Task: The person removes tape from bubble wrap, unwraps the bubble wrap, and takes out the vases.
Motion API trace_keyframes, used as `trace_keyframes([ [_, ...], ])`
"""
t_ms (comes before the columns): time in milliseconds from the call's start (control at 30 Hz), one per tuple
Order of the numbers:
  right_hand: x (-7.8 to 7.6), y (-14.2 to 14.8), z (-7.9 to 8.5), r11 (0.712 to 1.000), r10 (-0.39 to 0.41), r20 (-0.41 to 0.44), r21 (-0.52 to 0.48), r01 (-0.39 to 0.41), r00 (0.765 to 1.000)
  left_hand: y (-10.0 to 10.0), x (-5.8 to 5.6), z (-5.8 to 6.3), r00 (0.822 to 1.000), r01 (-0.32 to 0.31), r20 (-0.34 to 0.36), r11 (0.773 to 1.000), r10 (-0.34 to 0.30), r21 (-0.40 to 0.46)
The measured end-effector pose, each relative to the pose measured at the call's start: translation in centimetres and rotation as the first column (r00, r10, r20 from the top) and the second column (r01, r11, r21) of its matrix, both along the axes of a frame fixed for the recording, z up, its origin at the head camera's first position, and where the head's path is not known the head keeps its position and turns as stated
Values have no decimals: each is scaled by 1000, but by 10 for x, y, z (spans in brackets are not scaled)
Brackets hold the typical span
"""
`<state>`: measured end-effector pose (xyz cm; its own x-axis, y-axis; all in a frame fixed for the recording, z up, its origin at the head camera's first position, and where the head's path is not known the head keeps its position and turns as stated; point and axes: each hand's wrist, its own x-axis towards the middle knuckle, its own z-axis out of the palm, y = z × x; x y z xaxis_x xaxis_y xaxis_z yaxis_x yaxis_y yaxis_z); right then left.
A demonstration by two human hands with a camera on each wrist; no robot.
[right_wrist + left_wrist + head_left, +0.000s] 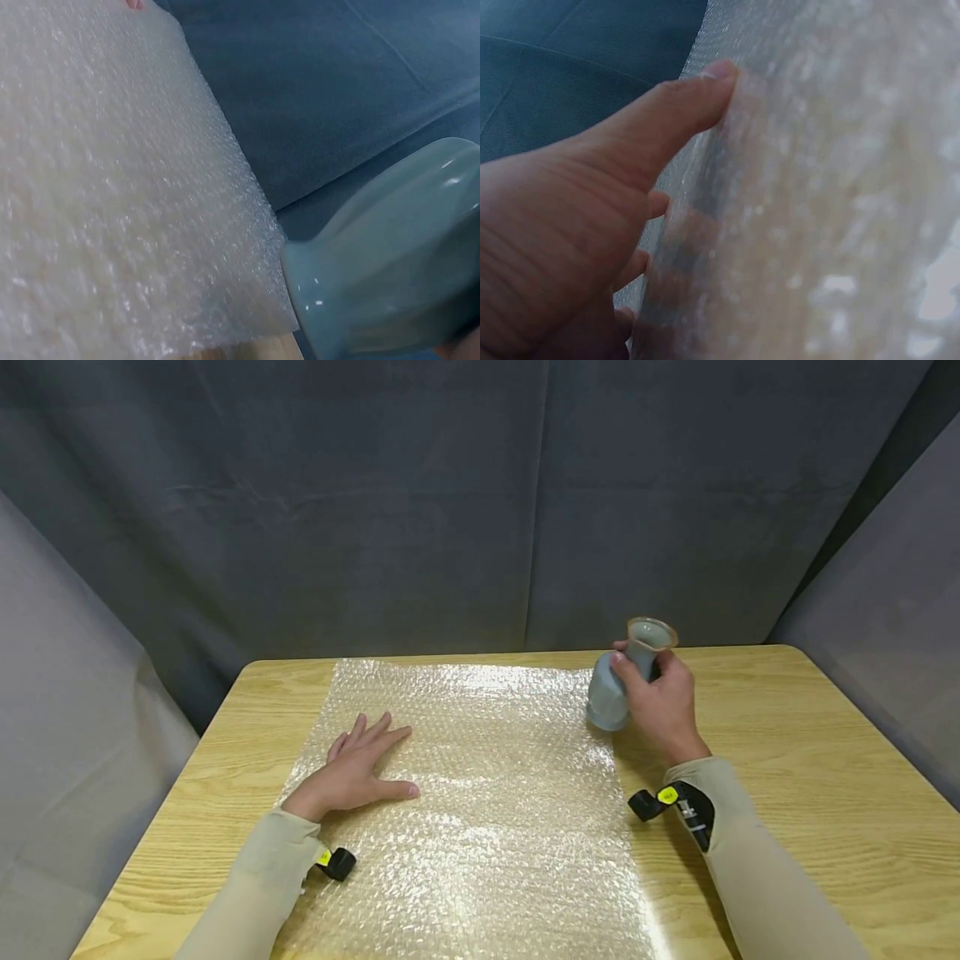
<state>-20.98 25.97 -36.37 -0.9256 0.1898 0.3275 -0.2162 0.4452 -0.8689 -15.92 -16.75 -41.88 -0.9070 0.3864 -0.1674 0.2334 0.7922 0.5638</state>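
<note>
A pale blue-green glazed vase (609, 690) with a brown rim is gripped round its neck by my right hand (663, 697). It tilts, mouth up and to the right, near the far right corner of the bubble wrap (495, 760). In the right wrist view the base and body of the vase (390, 262) show beside the sheet's edge. My left hand (358, 772) rests on the left part of the bubble wrap with fingers spread. The left wrist view shows its thumb (682, 101) against the bubbly surface.
The bubble wrap lies flat on a wood-grain table (810, 760), reaching close to its far edge. Behind stands a dark grey curtain (375, 510). Light grey panels (60, 718) flank the table left and right.
</note>
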Motion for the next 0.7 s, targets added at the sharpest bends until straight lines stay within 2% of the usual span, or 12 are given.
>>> trace_keyframes([
  [700,-5,8,-8,999,-52,5,17,52,999,-2,2,0,1000,8,4,1000,-8,11],
])
